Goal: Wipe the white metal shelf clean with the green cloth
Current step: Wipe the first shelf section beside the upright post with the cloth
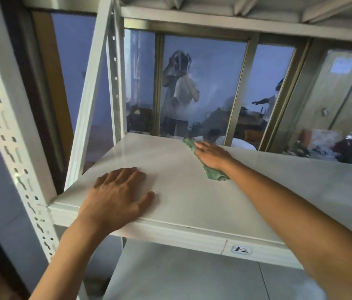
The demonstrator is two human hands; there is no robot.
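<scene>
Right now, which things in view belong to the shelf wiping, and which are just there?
Part of the job:
green cloth
shelf
right hand pressing the cloth
left hand flat on the shelf

Just there:
label
window
lower shelf

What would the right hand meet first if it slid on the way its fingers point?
Probably the shelf's back edge: the right hand, flat on the green cloth, points there, with window glass behind; depth unclear.

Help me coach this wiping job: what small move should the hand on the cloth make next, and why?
Probably draw the right hand back toward the front edge, dragging the green cloth with it. The cloth lies pressed flat near the back of the white shelf, so the bare stretch in front of it looks next in line. The left hand rests flat near the front left corner, steadying.
</scene>
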